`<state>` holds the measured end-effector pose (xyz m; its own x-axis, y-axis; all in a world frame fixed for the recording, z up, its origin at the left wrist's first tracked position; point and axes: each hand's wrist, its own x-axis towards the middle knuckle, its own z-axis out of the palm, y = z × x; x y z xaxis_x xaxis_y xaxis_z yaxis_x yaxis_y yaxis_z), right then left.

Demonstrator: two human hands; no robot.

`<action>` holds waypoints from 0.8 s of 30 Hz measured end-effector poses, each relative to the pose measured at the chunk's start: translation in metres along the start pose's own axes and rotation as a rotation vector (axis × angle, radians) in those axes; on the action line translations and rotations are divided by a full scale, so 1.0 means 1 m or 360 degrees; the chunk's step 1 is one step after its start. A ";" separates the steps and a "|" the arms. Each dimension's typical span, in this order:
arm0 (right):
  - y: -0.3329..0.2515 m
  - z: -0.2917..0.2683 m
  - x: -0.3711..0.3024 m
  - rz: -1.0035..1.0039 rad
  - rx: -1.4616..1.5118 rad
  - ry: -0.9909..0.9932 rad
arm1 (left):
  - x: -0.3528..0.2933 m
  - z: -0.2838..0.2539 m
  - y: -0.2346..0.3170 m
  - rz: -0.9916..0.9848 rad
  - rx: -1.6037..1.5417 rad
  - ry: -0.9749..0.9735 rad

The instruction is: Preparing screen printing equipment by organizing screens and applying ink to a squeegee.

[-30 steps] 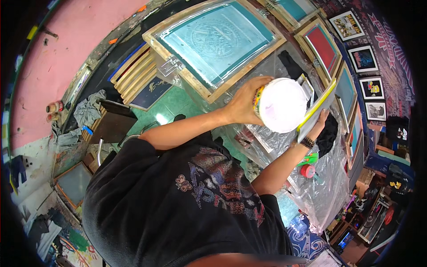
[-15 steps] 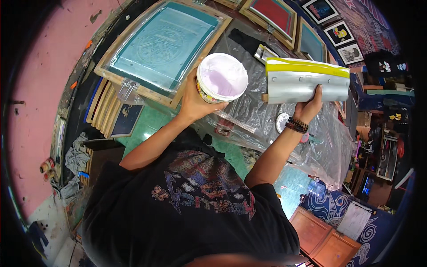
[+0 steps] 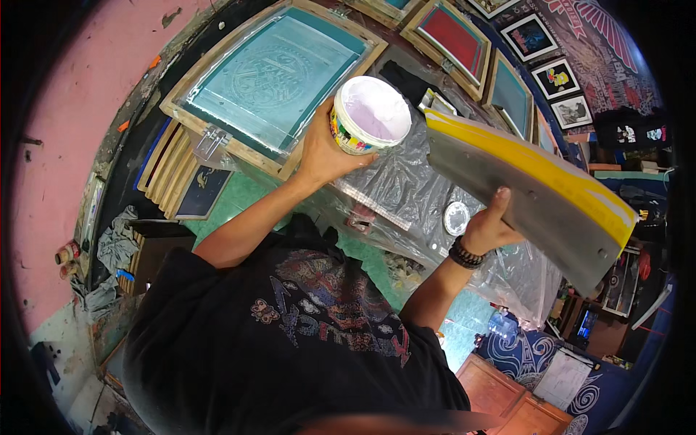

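My left hand [image 3: 326,148] is closed around the side of an open plastic tub [image 3: 371,116] of pale, whitish-lilac ink, tilted a little so its inside shows. A wide squeegee [image 3: 536,196] with a grey metal holder and a yellow blade is gripped in my right hand [image 3: 491,230], the thumb lying on the metal face. The squeegee slants down to the right, blade edge up, and some white smears show on the blade. Beyond the tub at the left lies a wood-framed printing screen [image 3: 268,80] with teal mesh and a round design.
Clear plastic sheeting [image 3: 406,185] covers the table, with a round white lid [image 3: 456,218] on it. Red [image 3: 453,40] and teal [image 3: 510,94] screens stand farther back. Several wooden frames [image 3: 170,167] are stacked below the large screen, beside a metal hinge clamp [image 3: 212,143].
The squeegee has turned in my right hand from nearly level to slanting down rightward, and its face looks darker. The tub has shifted slightly up and right, tipping a little.
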<state>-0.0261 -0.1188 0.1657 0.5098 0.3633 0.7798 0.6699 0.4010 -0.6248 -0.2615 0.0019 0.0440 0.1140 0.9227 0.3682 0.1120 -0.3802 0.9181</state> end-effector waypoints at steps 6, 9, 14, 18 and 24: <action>0.000 0.016 -0.039 -0.0128 -0.0263 -0.0076 | 0.006 0.005 0.014 -0.0092 0.0135 0.0039; 0.005 0.016 -0.051 -0.0403 -0.0571 -0.0324 | 0.009 0.010 0.015 -0.0120 0.0145 -0.0019; 0.060 -0.003 -0.078 0.0294 -0.0667 -0.0958 | 0.010 0.031 0.006 0.0019 0.0006 0.0066; 0.011 0.017 -0.044 -0.1023 -0.0593 -0.0780 | 0.006 0.033 -0.012 -0.0004 -0.0276 0.0112; 0.050 -0.035 -0.023 -0.1188 -0.1013 -0.0940 | -0.004 0.040 0.002 -0.0005 -0.0221 -0.0050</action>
<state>0.0148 -0.1362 0.1177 -0.3502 0.6193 0.7027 0.9365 0.2454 0.2504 -0.2228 -0.0054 0.0382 0.1449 0.9206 0.3626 -0.0249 -0.3630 0.9315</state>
